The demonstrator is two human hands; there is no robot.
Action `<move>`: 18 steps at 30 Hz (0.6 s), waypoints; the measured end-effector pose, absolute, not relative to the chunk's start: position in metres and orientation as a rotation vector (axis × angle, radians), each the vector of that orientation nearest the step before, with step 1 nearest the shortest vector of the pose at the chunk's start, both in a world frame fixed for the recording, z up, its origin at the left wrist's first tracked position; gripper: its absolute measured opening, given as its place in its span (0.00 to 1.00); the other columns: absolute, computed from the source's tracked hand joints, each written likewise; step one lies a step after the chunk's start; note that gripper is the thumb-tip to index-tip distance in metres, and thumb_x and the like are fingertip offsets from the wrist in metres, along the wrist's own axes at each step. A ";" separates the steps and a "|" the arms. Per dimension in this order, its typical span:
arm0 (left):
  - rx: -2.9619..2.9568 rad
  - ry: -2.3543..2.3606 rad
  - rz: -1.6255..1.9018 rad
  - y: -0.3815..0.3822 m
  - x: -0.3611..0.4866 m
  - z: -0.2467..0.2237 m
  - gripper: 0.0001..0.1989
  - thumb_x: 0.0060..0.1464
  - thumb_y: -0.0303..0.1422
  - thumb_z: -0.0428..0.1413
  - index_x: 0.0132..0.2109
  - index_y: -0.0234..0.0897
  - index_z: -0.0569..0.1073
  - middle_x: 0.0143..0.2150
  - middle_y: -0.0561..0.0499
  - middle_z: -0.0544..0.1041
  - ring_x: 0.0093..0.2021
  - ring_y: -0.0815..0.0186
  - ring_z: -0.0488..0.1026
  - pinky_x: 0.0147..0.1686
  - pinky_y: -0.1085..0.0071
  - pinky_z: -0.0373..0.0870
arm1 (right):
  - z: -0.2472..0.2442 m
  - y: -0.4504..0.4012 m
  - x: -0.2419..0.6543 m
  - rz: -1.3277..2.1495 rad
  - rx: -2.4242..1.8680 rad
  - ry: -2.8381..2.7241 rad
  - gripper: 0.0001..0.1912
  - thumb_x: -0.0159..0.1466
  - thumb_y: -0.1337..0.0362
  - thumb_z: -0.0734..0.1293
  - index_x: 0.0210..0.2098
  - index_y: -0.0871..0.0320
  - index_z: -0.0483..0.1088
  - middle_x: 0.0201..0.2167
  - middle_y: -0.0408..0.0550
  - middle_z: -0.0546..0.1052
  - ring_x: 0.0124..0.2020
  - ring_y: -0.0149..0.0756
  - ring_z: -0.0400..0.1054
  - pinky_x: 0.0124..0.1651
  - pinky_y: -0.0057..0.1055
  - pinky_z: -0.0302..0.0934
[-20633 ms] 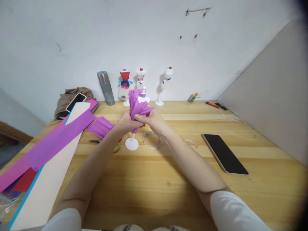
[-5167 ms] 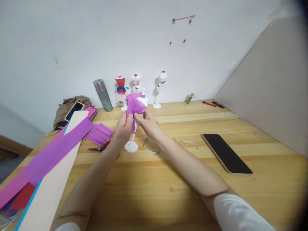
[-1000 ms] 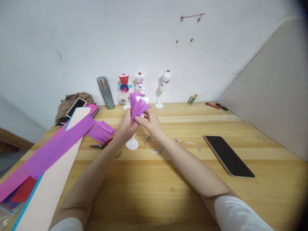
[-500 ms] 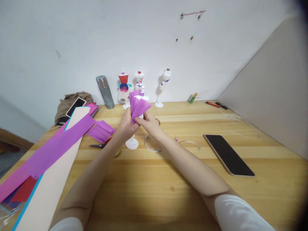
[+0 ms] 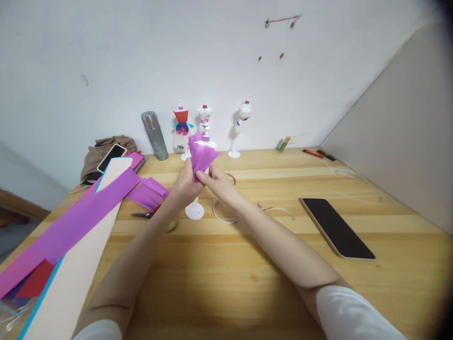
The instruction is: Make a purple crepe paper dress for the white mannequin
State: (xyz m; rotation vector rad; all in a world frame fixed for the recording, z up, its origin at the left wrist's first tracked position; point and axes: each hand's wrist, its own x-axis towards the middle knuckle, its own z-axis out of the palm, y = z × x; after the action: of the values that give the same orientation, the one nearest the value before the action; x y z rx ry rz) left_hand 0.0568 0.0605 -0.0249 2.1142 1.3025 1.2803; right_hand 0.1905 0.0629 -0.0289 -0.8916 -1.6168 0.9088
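Note:
A fan-pleated piece of purple crepe paper (image 5: 203, 157) lies against the front of a small white mannequin (image 5: 209, 143) on a round white base (image 5: 194, 211). My left hand (image 5: 189, 184) is closed around the paper's gathered lower end from the left. From the right, my right hand (image 5: 217, 182) presses the same gathers, its thumb on the paper at the mannequin's waist. The fingers behind the mannequin are hidden. Scissors (image 5: 142, 215) lie left of the base, partly covered by my left forearm, beside a folded purple paper piece (image 5: 150, 192).
Three dressed mannequins, one with a red top (image 5: 181, 116), stand along the wall near a thermos (image 5: 155, 136). Long paper strips (image 5: 88, 217) cover the table's left side. A phone (image 5: 336, 227) lies at right; a white ring (image 5: 221, 215) of tape sits by my right forearm.
The mannequin's top has shifted slightly, showing more beside the paper. The pleated paper has tilted a little, and both hands keep their hold.

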 end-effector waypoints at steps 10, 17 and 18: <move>2.171 1.261 1.233 0.056 0.054 -0.017 0.16 0.49 0.30 0.60 0.43 0.42 0.63 0.31 0.52 0.71 0.34 0.59 0.74 0.35 0.64 0.72 | -0.030 0.065 0.189 0.919 -0.840 -1.604 0.10 0.62 0.59 0.65 0.42 0.54 0.67 0.41 0.47 0.77 0.46 0.43 0.71 0.52 0.40 0.65; 2.204 1.295 1.186 0.053 0.055 -0.014 0.15 0.49 0.28 0.57 0.45 0.40 0.63 0.33 0.50 0.72 0.33 0.60 0.73 0.33 0.65 0.70 | -0.032 0.067 0.189 0.904 -0.846 -1.606 0.15 0.62 0.60 0.64 0.48 0.55 0.67 0.46 0.49 0.76 0.51 0.44 0.70 0.57 0.41 0.62; 2.198 1.297 1.188 0.053 0.055 -0.013 0.16 0.49 0.28 0.57 0.46 0.39 0.63 0.34 0.50 0.72 0.34 0.60 0.73 0.34 0.65 0.70 | -0.033 0.068 0.188 0.896 -0.843 -1.599 0.16 0.62 0.60 0.64 0.50 0.55 0.67 0.47 0.50 0.76 0.51 0.44 0.69 0.58 0.42 0.62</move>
State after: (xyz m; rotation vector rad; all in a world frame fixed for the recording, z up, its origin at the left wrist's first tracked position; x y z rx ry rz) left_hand 0.0550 0.0529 -0.0132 2.1982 1.2974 1.1876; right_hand 0.1880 0.0676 -0.0334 -0.8431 -1.5986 0.8959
